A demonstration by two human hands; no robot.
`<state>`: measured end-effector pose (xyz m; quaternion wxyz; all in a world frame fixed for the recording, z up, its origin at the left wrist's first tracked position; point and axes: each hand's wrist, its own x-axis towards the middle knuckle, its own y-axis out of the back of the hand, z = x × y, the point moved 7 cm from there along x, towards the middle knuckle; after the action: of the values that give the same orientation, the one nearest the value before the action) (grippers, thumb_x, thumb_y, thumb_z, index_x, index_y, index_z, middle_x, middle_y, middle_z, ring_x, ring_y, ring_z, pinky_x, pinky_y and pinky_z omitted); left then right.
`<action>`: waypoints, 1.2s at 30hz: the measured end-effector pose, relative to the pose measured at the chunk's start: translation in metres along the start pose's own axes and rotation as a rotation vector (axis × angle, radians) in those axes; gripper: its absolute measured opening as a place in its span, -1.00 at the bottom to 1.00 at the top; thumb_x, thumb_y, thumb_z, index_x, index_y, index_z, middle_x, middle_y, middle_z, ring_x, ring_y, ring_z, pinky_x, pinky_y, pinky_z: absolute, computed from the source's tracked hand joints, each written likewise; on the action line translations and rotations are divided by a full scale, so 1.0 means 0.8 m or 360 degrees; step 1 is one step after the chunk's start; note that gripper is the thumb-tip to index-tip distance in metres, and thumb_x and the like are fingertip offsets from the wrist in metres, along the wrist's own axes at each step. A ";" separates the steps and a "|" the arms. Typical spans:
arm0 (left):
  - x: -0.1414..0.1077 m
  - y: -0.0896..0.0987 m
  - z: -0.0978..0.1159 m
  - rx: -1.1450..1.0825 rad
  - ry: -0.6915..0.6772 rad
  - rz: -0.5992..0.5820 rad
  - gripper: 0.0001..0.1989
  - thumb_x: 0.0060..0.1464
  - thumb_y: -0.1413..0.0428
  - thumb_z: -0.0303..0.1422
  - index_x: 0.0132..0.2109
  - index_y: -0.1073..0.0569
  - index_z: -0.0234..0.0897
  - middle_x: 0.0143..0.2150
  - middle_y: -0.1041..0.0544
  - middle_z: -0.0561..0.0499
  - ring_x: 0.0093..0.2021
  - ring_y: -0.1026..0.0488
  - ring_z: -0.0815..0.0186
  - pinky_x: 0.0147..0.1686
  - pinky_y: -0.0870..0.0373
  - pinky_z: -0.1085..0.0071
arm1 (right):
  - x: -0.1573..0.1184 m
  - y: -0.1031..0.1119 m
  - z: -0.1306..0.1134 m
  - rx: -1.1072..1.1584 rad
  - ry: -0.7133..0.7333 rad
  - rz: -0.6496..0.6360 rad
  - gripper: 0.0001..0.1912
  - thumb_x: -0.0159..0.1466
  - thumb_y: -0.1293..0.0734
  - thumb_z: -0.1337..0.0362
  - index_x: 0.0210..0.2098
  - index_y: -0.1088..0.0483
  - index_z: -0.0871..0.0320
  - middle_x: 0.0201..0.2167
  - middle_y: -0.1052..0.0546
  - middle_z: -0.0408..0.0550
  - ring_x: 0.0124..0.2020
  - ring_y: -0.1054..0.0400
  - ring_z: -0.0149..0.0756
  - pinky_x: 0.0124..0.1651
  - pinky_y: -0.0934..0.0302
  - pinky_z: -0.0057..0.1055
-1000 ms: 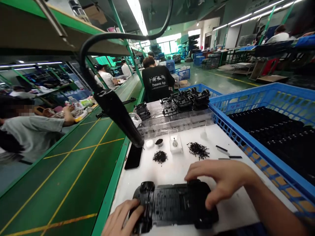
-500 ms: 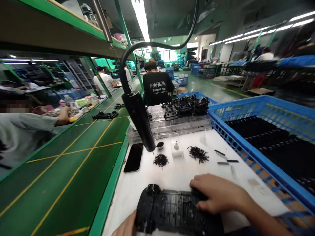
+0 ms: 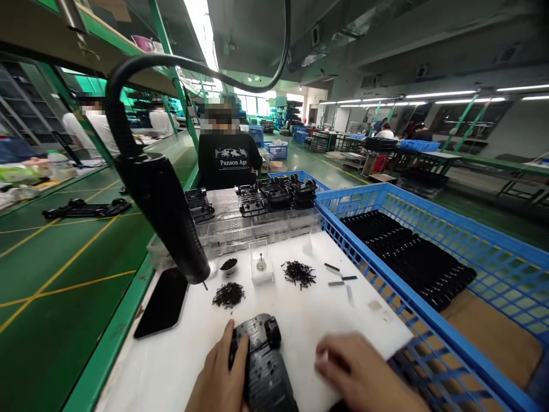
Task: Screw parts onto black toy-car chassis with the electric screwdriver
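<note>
"Chassis — where does it lie from the fingers?"

"Against the left hand's fingers, on their right. Its long axis runs from near those fingertips back toward the wearer, the near end cut off from view."

"Are they clamped?"

"Closed on its left edge, yes."

"And the right hand?"

"Off to the right, apart from it, white work surface between. Its fingers curl, but they blur — I can't tell whether the tips meet."

"So the left is nearer. What's beyond its fingertips?"

"Small black pieces, heaped just ahead."
</note>
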<state>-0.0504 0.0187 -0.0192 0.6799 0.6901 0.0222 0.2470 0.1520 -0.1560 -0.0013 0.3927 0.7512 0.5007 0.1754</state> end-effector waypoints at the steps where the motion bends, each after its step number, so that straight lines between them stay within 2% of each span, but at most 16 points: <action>1: 0.007 0.001 0.001 0.0007 0.0037 -0.0020 -0.02 -0.15 0.04 -0.75 0.48 -0.09 -0.31 0.57 0.08 -0.36 0.44 -0.21 -0.15 0.30 -0.40 0.01 | 0.016 0.032 0.006 -0.0027 0.0006 0.0150 -0.68 0.46 -0.24 0.00 -0.10 -0.55 0.01 -0.27 -0.63 -0.08 -0.23 -0.51 -0.19 -0.15 -0.25 -0.34; 3: 0.020 0.001 0.000 0.0019 0.0117 -0.0074 -0.11 -0.15 0.05 -0.76 0.40 -0.26 -0.39 0.52 -0.07 -0.37 0.39 -0.27 -0.13 0.29 -0.41 -0.01 | 0.048 0.084 0.024 -0.0259 -0.0037 0.0358 -0.70 0.46 -0.23 0.10 -0.07 -0.54 0.10 -0.22 -0.60 -0.01 -0.20 -0.49 -0.19 -0.13 -0.21 -0.34; 5: 0.031 -0.002 -0.005 0.0002 0.0168 -0.0128 -0.15 -0.15 0.05 -0.76 0.36 -0.35 -0.39 0.46 -0.20 -0.35 0.35 -0.30 -0.14 0.27 -0.40 -0.06 | 0.077 0.110 0.045 -0.0425 -0.0045 0.0357 -0.79 0.40 -0.30 0.20 -0.13 -0.56 0.13 -0.18 -0.58 0.04 -0.16 -0.48 -0.15 -0.13 -0.17 -0.34; 7: 0.042 -0.003 -0.010 -0.0097 0.0114 -0.0162 -0.16 -0.14 0.03 -0.73 0.34 -0.39 -0.35 0.42 -0.29 -0.29 0.35 -0.29 -0.15 0.27 -0.37 -0.10 | 0.096 0.119 0.059 -0.0483 -0.0021 0.0316 -0.86 0.34 -0.33 0.30 -0.23 -0.57 0.15 -0.19 -0.56 0.06 -0.15 -0.47 -0.13 -0.16 -0.14 -0.34; 9: 0.052 0.001 -0.020 -0.0279 0.0007 -0.0168 -0.20 -0.13 0.02 -0.69 0.31 -0.42 -0.28 0.36 -0.36 -0.22 0.33 -0.30 -0.12 0.26 -0.37 -0.09 | 0.105 0.118 0.064 -0.0486 0.0032 0.0274 -0.84 0.32 -0.32 0.38 -0.34 -0.54 0.17 -0.23 -0.54 0.04 -0.20 -0.46 -0.16 -0.20 -0.11 -0.36; 11: 0.063 0.012 -0.033 -0.0503 -0.0081 -0.0189 -0.28 -0.12 0.01 -0.64 0.23 -0.46 -0.21 0.30 -0.41 -0.17 0.27 -0.36 -0.06 0.22 -0.40 -0.02 | 0.107 0.114 0.058 -0.0464 0.0108 0.0230 -0.80 0.34 -0.29 0.40 -0.37 -0.52 0.16 -0.25 -0.54 0.01 -0.22 -0.46 -0.19 -0.21 -0.10 -0.37; 14: 0.083 0.030 -0.051 -0.0802 -0.0141 -0.0344 -0.36 -0.17 -0.01 -0.62 0.11 -0.49 -0.19 0.22 -0.45 -0.12 0.18 -0.43 0.03 0.19 -0.41 0.09 | 0.105 0.110 0.035 -0.0374 0.0226 0.0198 -0.81 0.43 -0.26 0.31 -0.25 -0.51 0.11 -0.23 -0.57 -0.05 -0.20 -0.45 -0.24 -0.18 -0.15 -0.38; 17: 0.103 0.041 -0.060 -0.0974 -0.0114 -0.0569 -0.46 -0.09 -0.05 -0.58 0.06 -0.52 -0.14 0.12 -0.51 -0.03 0.09 -0.48 0.12 0.14 -0.41 0.20 | 0.112 0.099 0.002 -0.0044 0.0300 0.0104 -0.80 0.46 -0.24 0.20 -0.19 -0.49 0.08 -0.34 -0.56 -0.14 -0.33 -0.43 -0.31 -0.26 -0.18 -0.41; 19: 0.112 0.042 -0.062 -0.1006 -0.0052 -0.0598 -0.63 0.04 -0.09 -0.51 0.00 -0.53 -0.14 -0.03 -0.56 -0.01 -0.06 -0.51 0.17 0.01 -0.43 0.24 | 0.124 0.087 -0.027 0.0239 0.0397 0.0028 -0.87 0.41 -0.32 0.23 -0.21 -0.51 0.07 -0.35 -0.55 -0.15 -0.33 -0.42 -0.32 -0.27 -0.19 -0.42; 22: 0.120 0.035 -0.065 -0.0984 -0.0008 -0.0394 -0.82 0.24 -0.10 -0.34 -0.05 -0.53 -0.19 -0.17 -0.56 -0.03 -0.18 -0.49 0.17 -0.15 -0.41 0.26 | 0.154 0.064 -0.075 0.0510 0.0553 -0.0008 -0.97 0.27 -0.45 0.29 -0.30 -0.54 0.09 -0.27 -0.55 -0.13 -0.24 -0.39 -0.31 -0.20 -0.20 -0.41; 24: 0.121 0.031 -0.065 -0.0986 -0.0023 -0.0213 -0.83 0.30 -0.08 -0.32 -0.05 -0.53 -0.20 -0.17 -0.57 -0.05 -0.15 -0.49 0.16 -0.16 -0.39 0.26 | 0.177 0.040 -0.096 0.0696 0.0524 -0.0084 -0.90 0.24 -0.48 0.27 -0.36 -0.50 0.13 -0.39 -0.49 -0.16 -0.34 -0.32 -0.35 -0.25 -0.17 -0.41; 26: 0.119 0.026 -0.067 -0.1007 -0.0007 -0.0102 -0.84 0.32 -0.07 -0.33 -0.05 -0.51 -0.20 -0.16 -0.57 -0.05 -0.13 -0.49 0.17 -0.13 -0.37 0.26 | 0.196 0.009 -0.106 0.0932 0.0435 -0.0221 -0.84 0.25 -0.48 0.23 -0.35 -0.46 0.14 -0.49 -0.44 -0.20 -0.43 -0.26 -0.38 -0.34 -0.13 -0.43; 28: 0.118 0.023 -0.069 -0.1021 0.0044 -0.0070 -0.84 0.34 -0.07 -0.32 -0.03 -0.50 -0.20 -0.15 -0.56 -0.05 -0.13 -0.48 0.18 -0.13 -0.37 0.27 | 0.204 -0.019 -0.110 0.1156 0.0384 -0.0340 -0.83 0.26 -0.47 0.21 -0.31 -0.45 0.15 -0.46 -0.48 -0.19 -0.42 -0.30 -0.38 -0.35 -0.15 -0.44; 30: 0.119 0.023 -0.069 -0.1017 0.0084 -0.0070 -0.83 0.38 -0.02 -0.30 -0.05 -0.49 -0.21 -0.18 -0.55 -0.04 -0.15 -0.47 0.20 -0.15 -0.36 0.28 | 0.205 -0.035 -0.107 0.1287 0.0370 -0.0329 -0.83 0.25 -0.48 0.21 -0.28 -0.47 0.16 -0.40 -0.52 -0.15 -0.37 -0.36 -0.35 -0.30 -0.21 -0.43; 33: 0.122 0.024 -0.065 -0.1003 0.0089 -0.0110 -0.76 0.43 0.06 -0.30 -0.16 -0.48 -0.21 -0.24 -0.51 -0.03 -0.20 -0.45 0.22 -0.19 -0.32 0.30 | 0.202 -0.037 -0.102 0.1196 0.0411 -0.0192 -0.88 0.26 -0.47 0.23 -0.28 -0.52 0.16 -0.37 -0.55 -0.12 -0.33 -0.41 -0.32 -0.25 -0.27 -0.41; 36: 0.122 0.025 -0.064 -0.0973 0.0110 -0.0142 -0.76 0.42 0.07 -0.33 -0.22 -0.43 -0.22 -0.27 -0.48 -0.02 -0.22 -0.41 0.21 -0.22 -0.27 0.29 | 0.199 -0.022 -0.106 0.0894 0.0550 -0.0008 -0.92 0.27 -0.44 0.28 -0.26 -0.57 0.13 -0.30 -0.60 -0.08 -0.27 -0.44 -0.28 -0.20 -0.30 -0.39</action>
<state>0.0103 0.1008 0.0276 0.8649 0.4433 0.0002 0.2355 0.1553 0.0244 0.0183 0.0798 0.7881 0.5906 0.1542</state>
